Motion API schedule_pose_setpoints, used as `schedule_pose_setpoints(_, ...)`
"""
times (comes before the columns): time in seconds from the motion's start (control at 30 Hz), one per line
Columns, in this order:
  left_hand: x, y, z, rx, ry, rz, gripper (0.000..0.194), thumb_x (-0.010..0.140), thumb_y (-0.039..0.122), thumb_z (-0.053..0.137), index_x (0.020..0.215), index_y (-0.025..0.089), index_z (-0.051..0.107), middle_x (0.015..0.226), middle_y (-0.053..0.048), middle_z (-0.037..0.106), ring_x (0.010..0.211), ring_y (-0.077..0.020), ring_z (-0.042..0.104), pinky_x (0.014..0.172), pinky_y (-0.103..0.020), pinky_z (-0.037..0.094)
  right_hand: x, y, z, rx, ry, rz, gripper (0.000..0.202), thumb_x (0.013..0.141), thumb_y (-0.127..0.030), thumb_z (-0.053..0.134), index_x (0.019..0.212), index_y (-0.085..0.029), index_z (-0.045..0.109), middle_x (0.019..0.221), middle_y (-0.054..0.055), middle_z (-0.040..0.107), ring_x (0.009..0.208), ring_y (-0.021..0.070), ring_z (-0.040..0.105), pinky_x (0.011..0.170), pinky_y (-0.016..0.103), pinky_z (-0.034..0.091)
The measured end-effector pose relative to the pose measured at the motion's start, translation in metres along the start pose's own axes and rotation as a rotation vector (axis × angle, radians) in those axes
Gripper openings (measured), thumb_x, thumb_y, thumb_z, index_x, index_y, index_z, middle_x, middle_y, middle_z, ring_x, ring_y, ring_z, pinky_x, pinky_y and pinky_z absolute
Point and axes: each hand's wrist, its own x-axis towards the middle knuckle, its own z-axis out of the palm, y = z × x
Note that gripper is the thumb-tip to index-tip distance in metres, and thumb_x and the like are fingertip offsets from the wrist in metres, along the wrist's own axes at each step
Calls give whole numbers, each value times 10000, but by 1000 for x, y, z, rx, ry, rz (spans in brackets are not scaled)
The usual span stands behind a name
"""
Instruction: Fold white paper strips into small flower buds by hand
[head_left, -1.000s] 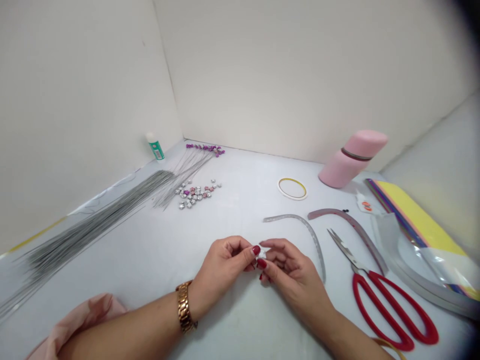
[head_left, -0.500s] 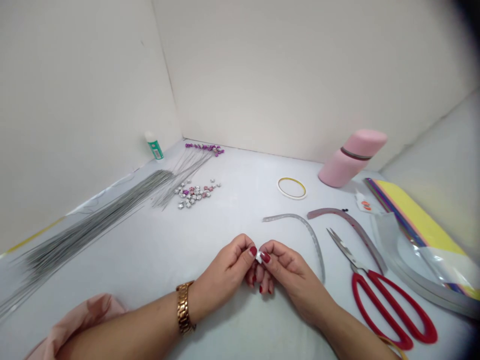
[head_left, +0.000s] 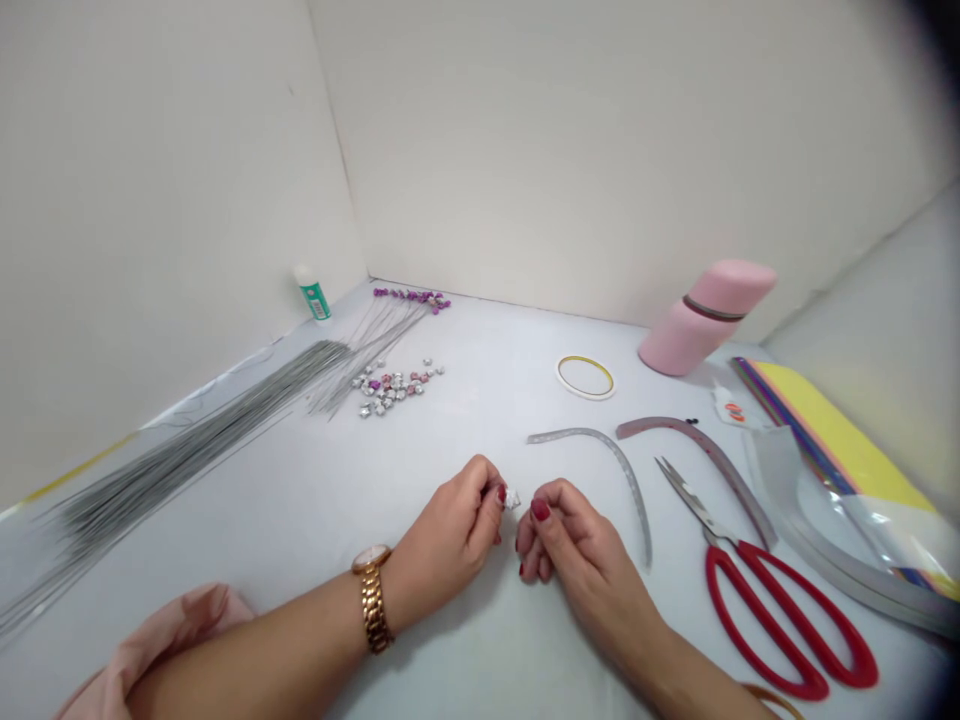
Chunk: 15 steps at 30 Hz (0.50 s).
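Observation:
A small silver star (head_left: 512,499) is pinched between the thumb and fingers of my left hand (head_left: 461,515), near the front middle of the table. Just to its right, my right hand (head_left: 574,540) has its fingers curled with the thumb against the index finger, apart from the star; whether anything is between them is too small to tell. Beyond my hands, to the left, lies a loose group of silver, pink and purple stars (head_left: 390,390). A curved clear strip (head_left: 626,470) with small pieces inside lies right of my hands.
Grey wires (head_left: 202,430) spread along the left, near purple-tipped stems (head_left: 412,297) and a glue stick (head_left: 315,297). Rightward are a tape ring (head_left: 585,394), a pink bottle (head_left: 686,335), a pinkish strip (head_left: 724,468), red-handled scissors (head_left: 787,590) and coloured sheets (head_left: 862,430).
My hands have moved apart. The star now shows at my left fingertips, clear of my right hand, and my left wrist has turned so the watch face shows.

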Motion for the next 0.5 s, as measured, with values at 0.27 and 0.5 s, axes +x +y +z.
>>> schedule_pose_setpoints(0.27, -4, -1, 6, 145, -54, 117, 132, 863, 176, 308, 759, 197, 387, 663, -1, 505, 560, -124, 446, 534, -231, 341, -3, 3, 1, -398, -7, -190, 268, 904, -277, 302, 663, -215, 402, 567, -16, 471, 517, 135, 459, 522, 249, 355)
schedule_pose_setpoints(0.5, -5, 4, 3, -115, -44, 36, 187, 903, 253, 257, 799, 192, 401, 660, -2, 539, 594, -127, 492, 575, -231, 376, -4, 4, 0, -346, 13, -194, 243, 912, -265, 288, 718, -219, 426, 591, -7, 497, 529, 141, 481, 536, 255, 376)
